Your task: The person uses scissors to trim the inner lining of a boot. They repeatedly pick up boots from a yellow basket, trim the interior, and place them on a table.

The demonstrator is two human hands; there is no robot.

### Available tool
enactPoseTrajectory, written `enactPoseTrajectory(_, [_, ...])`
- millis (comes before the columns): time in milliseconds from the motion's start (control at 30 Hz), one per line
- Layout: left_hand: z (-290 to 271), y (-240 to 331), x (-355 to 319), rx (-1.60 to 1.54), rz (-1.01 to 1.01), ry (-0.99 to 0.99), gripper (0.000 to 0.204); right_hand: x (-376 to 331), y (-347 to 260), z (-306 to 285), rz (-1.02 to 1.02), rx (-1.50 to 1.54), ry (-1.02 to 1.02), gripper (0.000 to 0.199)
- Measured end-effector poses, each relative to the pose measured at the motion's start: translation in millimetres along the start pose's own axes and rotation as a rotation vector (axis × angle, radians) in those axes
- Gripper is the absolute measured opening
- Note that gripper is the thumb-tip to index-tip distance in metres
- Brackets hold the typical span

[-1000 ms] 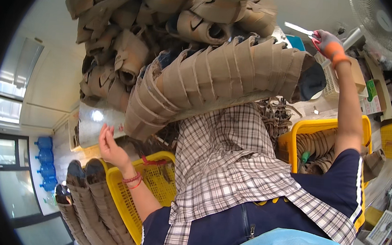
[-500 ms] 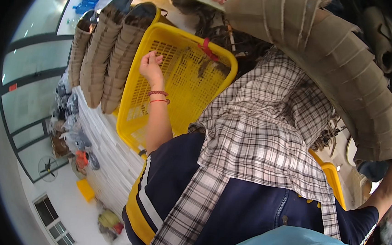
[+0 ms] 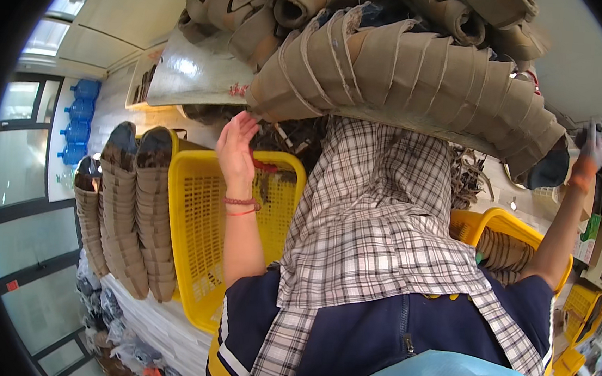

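Observation:
A long curved row of nested brown fabric pieces (image 3: 423, 77), with frayed edges, lies across my lap and the edge of a white-topped table (image 3: 190, 73). My left hand (image 3: 235, 147) is raised beside the row's left end, fingers loosely stretched, holding nothing. Below it stands a yellow plastic basket (image 3: 193, 250). My right hand (image 3: 587, 157), in a grey glove with an orange cuff, is held out past the row's right end, apart from it, fingers pointing up; it appears to hold nothing.
More brown rolled pieces (image 3: 297, 7) are heaped on the table. Tall nested stacks (image 3: 139, 225) stand left of the basket. Another yellow basket (image 3: 503, 221) at my right holds similar pieces. Dark strips (image 3: 468, 180) lie beneath the row. Blue water bottles (image 3: 81, 110) stand far left.
My view has turned, and the row now lies more level across the table edge. My right hand has come away from its right end. The left hand's fingers have straightened.

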State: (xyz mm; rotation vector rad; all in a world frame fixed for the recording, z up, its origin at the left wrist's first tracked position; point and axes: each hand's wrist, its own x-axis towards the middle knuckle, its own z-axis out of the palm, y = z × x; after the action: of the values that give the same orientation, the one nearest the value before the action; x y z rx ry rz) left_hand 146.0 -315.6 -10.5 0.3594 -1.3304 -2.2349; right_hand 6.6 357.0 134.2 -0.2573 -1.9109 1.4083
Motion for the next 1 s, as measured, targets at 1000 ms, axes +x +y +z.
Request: enactPoseTrajectory(1000, [34,-20,50,-0.247,-0.483,-0.557,0.072,-99,33,106,0.448,0.412,-0.895,0.044])
